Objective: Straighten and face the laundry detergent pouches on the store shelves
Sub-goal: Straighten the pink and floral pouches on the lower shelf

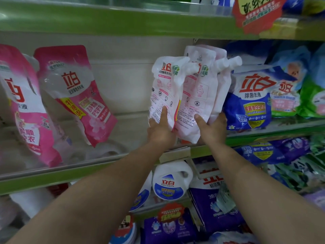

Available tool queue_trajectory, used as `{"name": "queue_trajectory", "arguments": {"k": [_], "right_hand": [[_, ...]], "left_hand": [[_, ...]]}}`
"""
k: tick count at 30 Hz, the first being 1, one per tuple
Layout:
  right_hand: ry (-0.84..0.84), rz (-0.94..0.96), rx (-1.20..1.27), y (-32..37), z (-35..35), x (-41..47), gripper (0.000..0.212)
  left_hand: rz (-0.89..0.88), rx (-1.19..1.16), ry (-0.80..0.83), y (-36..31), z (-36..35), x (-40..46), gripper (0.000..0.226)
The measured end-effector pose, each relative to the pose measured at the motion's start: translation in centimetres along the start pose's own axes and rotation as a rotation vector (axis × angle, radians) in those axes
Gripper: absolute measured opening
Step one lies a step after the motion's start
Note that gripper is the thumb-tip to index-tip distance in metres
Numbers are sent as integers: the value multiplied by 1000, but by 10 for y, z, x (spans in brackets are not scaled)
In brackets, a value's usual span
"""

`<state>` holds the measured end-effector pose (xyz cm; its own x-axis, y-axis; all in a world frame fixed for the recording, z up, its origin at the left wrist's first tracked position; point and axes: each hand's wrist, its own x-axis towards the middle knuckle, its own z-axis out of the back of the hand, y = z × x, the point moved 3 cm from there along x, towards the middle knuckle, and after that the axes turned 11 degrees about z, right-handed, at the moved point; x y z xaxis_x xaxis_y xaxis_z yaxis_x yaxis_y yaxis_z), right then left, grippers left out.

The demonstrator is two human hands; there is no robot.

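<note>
Left hand [161, 128] grips the lower part of a pale pink spouted pouch [165, 90], thumb pressed up its printed panel; right hand [213, 126] holds the neighbouring pouch [197, 95] the same way, fingers wrapped behind it. Both pouches are up off the green-edged shelf [207, 150], mid-shelf, between the leaning pink pouches [73, 92] at left and the blue bag [253, 99] at right. Risk from here: these soft packs look floppy, so set down without support they could slump like the left-hand ones, or tip the third pouch [222, 81] behind. Both show their fine-print backs, so facing isn't done yet. Readable: red 立白 on most packs, 除菌去渍 on the blue bag.
</note>
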<state>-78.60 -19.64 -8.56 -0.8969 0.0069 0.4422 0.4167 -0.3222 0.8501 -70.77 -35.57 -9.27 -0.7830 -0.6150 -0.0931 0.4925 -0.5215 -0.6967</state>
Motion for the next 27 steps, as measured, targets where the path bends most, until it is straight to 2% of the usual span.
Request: {"name": "queue_trajectory", "arguments": {"k": [5,13,23,27], "right_hand": [[18,-12,10,-1,1,5,72],[50,-13,-26,-2,2,17,73],[13,-47,8,-2,7,8,96],[-20,-35,21,4,9,3,102]], "left_hand": [[-4,67,32,-9,-2,1,81],[21,37,115,-20,-7,6,87],[66,-134,45,-12,-8,4,94],[40,-134,2,-10,-5,0,100]]}}
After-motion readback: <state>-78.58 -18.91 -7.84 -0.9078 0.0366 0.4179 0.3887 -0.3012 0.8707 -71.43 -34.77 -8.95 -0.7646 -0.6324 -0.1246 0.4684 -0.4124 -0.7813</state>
